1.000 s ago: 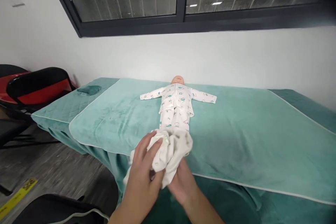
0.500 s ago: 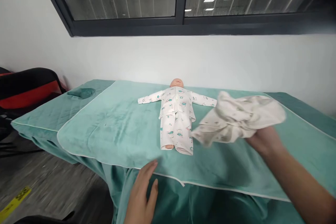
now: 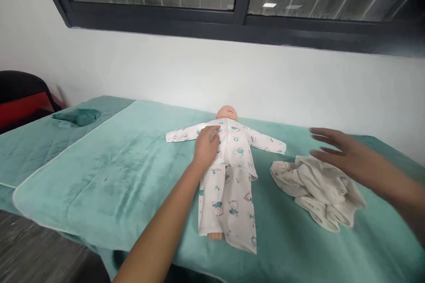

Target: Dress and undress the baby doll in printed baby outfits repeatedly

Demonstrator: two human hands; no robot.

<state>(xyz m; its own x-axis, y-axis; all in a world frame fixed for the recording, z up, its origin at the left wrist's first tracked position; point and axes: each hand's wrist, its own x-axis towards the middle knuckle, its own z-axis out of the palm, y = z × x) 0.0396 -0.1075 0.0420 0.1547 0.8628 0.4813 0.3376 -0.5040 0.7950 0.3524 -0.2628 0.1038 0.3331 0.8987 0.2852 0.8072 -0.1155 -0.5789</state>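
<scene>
A baby doll [image 3: 227, 111] in white printed pyjamas [image 3: 229, 177] lies on its back on a teal towel [image 3: 109, 172]. My left hand [image 3: 206, 146] rests on the doll's chest near its left sleeve, fingers curved over the fabric. A crumpled white cloth [image 3: 318, 190] lies on the towel to the right of the doll. My right hand [image 3: 335, 152] hovers just above that cloth with its fingers spread, holding nothing.
The towel covers a teal-draped table [image 3: 20, 150] set against a white wall under a dark window frame. A small teal cloth [image 3: 77, 117] lies at the back left. A black and red chair [image 3: 20, 97] stands at the far left.
My right hand has let go of the white cloth, which now lies beside the doll. My left hand has moved from the table's front edge up onto the doll's chest. The view has come closer.
</scene>
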